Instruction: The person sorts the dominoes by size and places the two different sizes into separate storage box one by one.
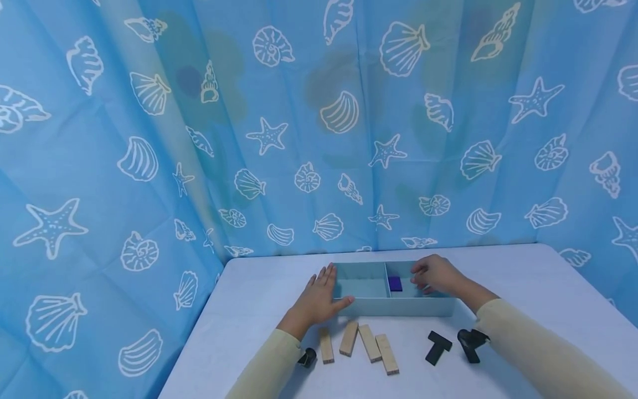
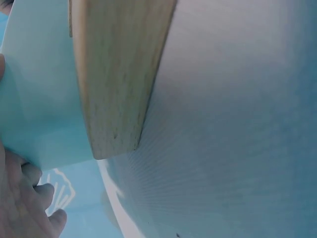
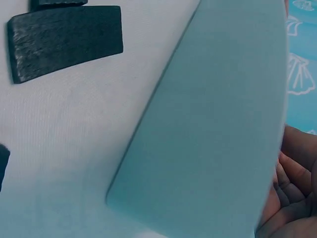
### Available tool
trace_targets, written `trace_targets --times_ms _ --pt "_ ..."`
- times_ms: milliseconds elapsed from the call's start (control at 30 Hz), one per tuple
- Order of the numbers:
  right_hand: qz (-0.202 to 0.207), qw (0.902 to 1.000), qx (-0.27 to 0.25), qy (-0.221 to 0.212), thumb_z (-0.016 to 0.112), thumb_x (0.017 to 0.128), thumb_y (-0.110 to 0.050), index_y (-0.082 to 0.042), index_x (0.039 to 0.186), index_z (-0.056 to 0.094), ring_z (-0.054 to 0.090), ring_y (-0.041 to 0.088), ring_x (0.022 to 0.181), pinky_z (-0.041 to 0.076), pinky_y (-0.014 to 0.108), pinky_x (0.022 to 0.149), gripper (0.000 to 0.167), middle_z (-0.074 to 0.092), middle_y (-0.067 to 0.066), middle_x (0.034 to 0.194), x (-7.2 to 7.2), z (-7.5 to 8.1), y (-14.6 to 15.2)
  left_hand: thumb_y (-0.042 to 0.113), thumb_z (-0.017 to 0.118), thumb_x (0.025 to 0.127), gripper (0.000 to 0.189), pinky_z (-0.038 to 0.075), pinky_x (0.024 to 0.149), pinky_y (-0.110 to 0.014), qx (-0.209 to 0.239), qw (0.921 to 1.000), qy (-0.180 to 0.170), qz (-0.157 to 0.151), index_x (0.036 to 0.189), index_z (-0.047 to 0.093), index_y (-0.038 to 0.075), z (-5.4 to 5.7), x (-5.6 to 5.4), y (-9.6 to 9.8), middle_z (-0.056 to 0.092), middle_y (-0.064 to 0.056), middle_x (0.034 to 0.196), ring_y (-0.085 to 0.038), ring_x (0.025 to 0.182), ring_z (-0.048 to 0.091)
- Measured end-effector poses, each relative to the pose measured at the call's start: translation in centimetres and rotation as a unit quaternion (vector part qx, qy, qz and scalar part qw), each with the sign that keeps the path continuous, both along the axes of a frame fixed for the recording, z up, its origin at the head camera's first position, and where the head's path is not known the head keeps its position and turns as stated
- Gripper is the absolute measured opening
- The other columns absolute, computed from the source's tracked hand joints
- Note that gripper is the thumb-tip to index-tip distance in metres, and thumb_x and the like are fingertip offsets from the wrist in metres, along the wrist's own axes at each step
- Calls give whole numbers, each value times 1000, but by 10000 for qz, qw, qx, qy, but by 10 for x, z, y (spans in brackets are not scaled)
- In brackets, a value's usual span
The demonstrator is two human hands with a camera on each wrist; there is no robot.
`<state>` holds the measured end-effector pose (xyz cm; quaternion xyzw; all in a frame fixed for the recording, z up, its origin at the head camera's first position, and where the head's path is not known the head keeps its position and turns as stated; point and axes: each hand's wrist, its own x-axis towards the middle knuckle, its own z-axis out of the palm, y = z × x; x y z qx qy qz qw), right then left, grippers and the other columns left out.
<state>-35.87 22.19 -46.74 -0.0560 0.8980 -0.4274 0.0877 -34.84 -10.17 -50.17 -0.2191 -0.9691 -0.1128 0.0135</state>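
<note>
A pale blue-green box (image 1: 399, 307) with two compartments stands on the white table. My left hand (image 1: 319, 296) rests on its left end, fingers straight along the side and thumb over the front rim. In the left wrist view, that hand's fingers (image 2: 42, 193) show beside the box wall. My right hand (image 1: 436, 274) reaches into the right compartment, its fingers loosely bent and nothing visible between them. A flat purple block (image 1: 395, 284) lies in that compartment, left of the fingertips, against the divider. The front wall partly hides the right hand in the right wrist view.
Several wooden blocks (image 1: 370, 343) lie in front of the box, one (image 2: 119, 74) close below my left wrist. To the right, black blocks (image 1: 438, 348) form a T on the table (image 1: 249, 310). A blue shell-patterned curtain (image 1: 299, 138) hangs behind the table.
</note>
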Motion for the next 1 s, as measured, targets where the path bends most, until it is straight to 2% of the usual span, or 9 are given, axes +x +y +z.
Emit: trace_targets --times_ms 233,433,733,1000 --pt "57 10000 58 31 66 92 -6 10 121 59 66 22 78 58 34 64 34 66 10 91 9 10 -1 71 40 91 98 12 116 -48 54 10000 -1 -34 156 11 4 -1 -1 1 9 -9 162 -28 147 11" --pt "108 9998 -134 99 66 92 -6 10 122 58 66 23 79 58 35 65 35 65 12 92 22 15 3 71 41 91 98 11 116 -47 108 9999 -21 64 156 11 5 -4 -2 1 9 -8 162 -25 147 9" --pt "200 9996 -168 140 67 92 -12 8 124 58 64 20 78 58 34 64 38 63 9 94 41 11 22 69 43 92 97 11 116 -48 163 9998 -66 3 156 10 4 -3 2 1 8 -9 162 -26 147 9" --pt "212 9990 -390 -56 68 91 -10 6 126 58 65 21 79 58 36 65 40 62 8 95 57 6 28 68 42 93 97 12 116 -48 132 9998 -103 -51 156 9 3 2 2 0 7 -11 162 -26 147 8"
